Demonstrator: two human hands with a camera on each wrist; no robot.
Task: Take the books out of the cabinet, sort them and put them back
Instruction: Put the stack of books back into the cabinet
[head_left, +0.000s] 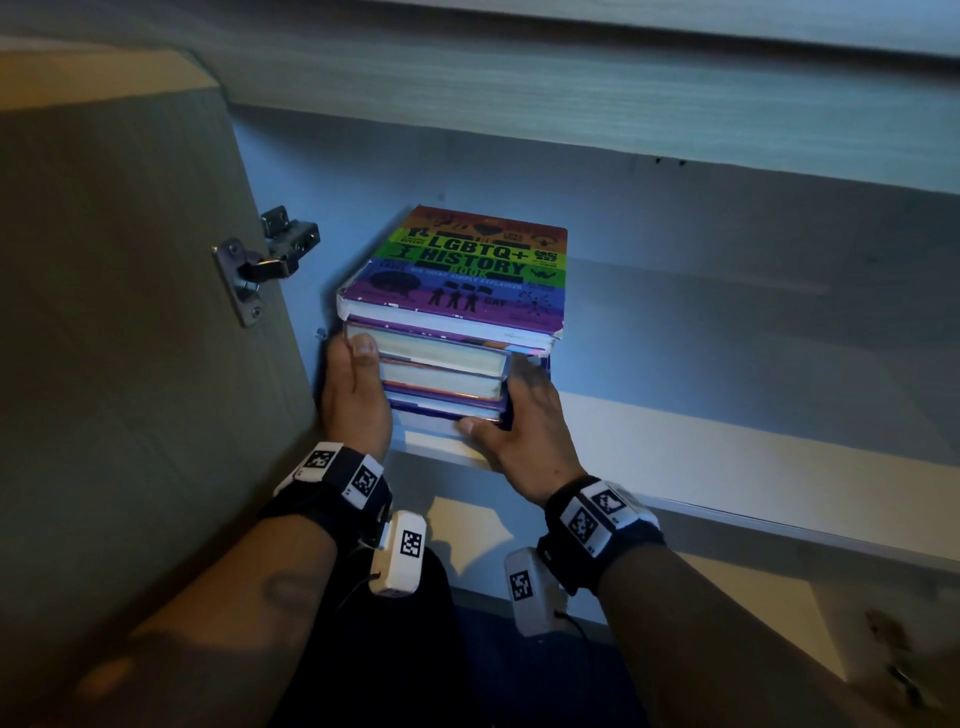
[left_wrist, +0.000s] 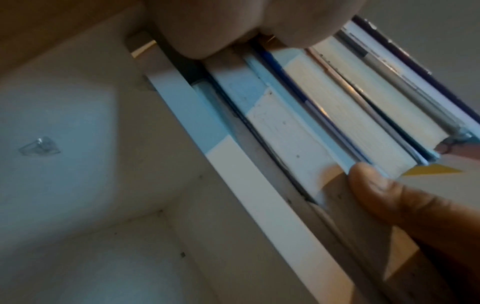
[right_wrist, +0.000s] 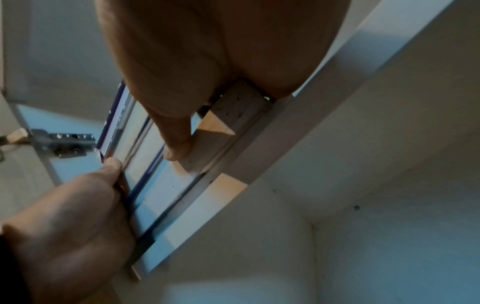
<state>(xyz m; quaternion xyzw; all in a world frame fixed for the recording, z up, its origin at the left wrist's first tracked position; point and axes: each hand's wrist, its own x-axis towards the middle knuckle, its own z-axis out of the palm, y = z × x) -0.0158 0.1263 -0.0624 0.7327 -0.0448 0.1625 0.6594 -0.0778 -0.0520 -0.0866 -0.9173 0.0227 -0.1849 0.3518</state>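
Black wristbands (head_left: 332, 493) carrying white coded blocks wrap both forearms, which reach forward and slightly down from the near edge of the head view toward an open cabinet. Beyond them, the left hand (head_left: 353, 389) lies against the left side of a stack of books (head_left: 452, 332), palm turned inward, its thumb (head_left: 363, 349) laid up over the front page edges of the second book from the top; its other fingers are hidden behind the stack, so how far they curl cannot be told. The right hand (head_left: 519, 431) sits on the right front corner, its thumb (left_wrist: 374, 185) pressing the page block of the bottom book and its fingers wrapped up the right side. Both hands clamp the stack between them.

That stack rests on the white shelf (head_left: 675, 441) inside the cabinet, close to its front lip and toward the left end. It holds about five books lying flat, page edges facing the person, covers blue and purple at the rims. On top lies a rainbow-striped book (head_left: 467, 265) lettered "LGBTQ+ HISTORY BOOK", wider than those under it, its near corners worn white.

Farther left, the open cabinet door (head_left: 130, 312) stands on a metal hinge (head_left: 265, 260).
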